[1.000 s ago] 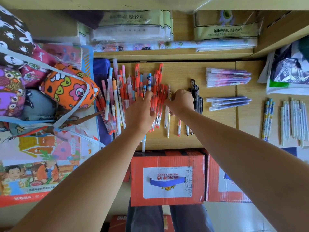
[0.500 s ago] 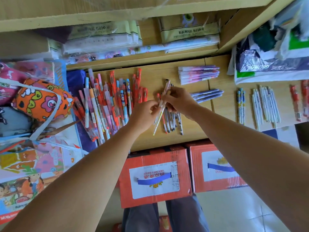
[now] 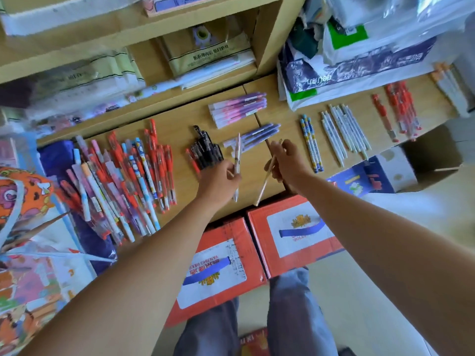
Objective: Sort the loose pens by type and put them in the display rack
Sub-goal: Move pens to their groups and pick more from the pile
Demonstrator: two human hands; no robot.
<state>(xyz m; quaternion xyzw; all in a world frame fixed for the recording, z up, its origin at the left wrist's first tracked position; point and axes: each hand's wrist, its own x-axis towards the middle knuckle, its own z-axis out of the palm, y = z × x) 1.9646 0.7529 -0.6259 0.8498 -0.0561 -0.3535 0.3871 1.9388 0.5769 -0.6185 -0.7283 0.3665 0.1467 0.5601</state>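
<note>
Nearest: red cartons (image 3: 257, 227) under desk (image 3: 180, 129) edge. Left hand (image 3: 221, 179), fingers pinching pale pen (image 3: 237, 160), held upright above desk. Right hand (image 3: 288, 163), fingers curled round second slim pen (image 3: 264, 183), tilted. Loose pile (image 3: 123, 181) left. Farther: black pens (image 3: 207, 150), purple pens (image 3: 254, 136). White pens (image 3: 341, 132) right.

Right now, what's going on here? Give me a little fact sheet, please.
Left hand: grips a white-pink pen
Right hand: grips a slim beige pen
Unsorted pile: mixed pens, at the left of the shelf
Sorted groups: black pens, purple pens, blue patterned pens, white pens, red pens
</note>
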